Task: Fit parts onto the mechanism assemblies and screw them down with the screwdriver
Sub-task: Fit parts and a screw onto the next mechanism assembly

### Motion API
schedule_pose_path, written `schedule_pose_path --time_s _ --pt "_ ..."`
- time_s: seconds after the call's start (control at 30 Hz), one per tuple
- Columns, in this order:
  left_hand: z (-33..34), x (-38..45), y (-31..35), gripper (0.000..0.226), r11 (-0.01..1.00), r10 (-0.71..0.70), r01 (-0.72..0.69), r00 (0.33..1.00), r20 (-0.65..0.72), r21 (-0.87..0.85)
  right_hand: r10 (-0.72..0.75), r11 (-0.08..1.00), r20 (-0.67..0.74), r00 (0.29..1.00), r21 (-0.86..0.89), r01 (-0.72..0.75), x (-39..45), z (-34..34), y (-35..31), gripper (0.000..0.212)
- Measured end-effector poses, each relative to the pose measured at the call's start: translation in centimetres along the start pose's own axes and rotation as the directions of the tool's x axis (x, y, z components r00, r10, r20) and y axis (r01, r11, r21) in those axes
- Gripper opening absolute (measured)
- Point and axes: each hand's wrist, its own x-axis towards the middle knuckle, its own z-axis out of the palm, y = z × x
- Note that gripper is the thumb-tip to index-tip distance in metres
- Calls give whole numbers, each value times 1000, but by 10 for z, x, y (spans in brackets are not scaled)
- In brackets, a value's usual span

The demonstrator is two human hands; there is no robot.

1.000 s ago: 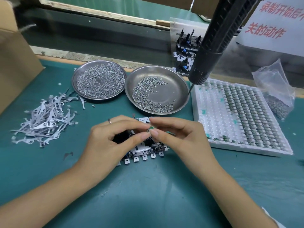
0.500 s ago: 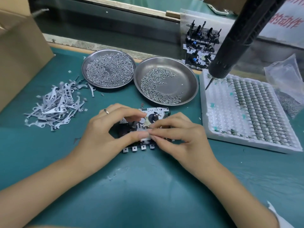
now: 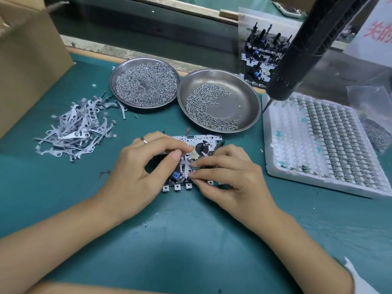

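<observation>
A metal mechanism assembly [image 3: 199,143] lies flat on the green mat in the middle. My left hand [image 3: 135,172] curls over its left side, with index finger and thumb holding it down. My right hand [image 3: 231,177] covers its right side, and its thumb and fingertips pinch a small part against the plate near a blue piece [image 3: 175,176]. A black electric screwdriver [image 3: 297,56] hangs from above at the upper right, its bit over the foam tray; neither hand touches it.
Two steel dishes hold screws, one full [image 3: 113,81] and one partly filled [image 3: 244,98]. A pile of flat metal levers [image 3: 74,130] lies at left, by a cardboard box [image 3: 27,60]. A white foam tray [image 3: 275,158] of small parts sits at right, with stacked assemblies [image 3: 261,56] and a plastic bag [image 3: 373,98] behind.
Both hands have dropped from above the assembly onto it. The right hand's pinched part has gone down to the plate, and the left thumb has drawn back, uncovering the blue piece.
</observation>
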Motion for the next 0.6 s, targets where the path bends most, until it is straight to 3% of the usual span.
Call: schedule_pose_path --time_s 0.2,0.33,0.43,0.6 --pt "0 0 2 17 1000 14 -14 1000 9 11 -15 1000 22 1000 -15 15 -1 2 1 8" --pt "1 -2 0 28 976 103 -122 989 109 183 -38 999 63 997 19 37 -2 0 3 10" --pt "4 -4 -4 37 933 131 -174 980 153 314 35 993 45 998 111 -39 -1 -1 2 12" --pt "6 -5 -6 37 925 128 -168 982 136 340 143 968 26 989 203 -146 -1 -1 -4 11"
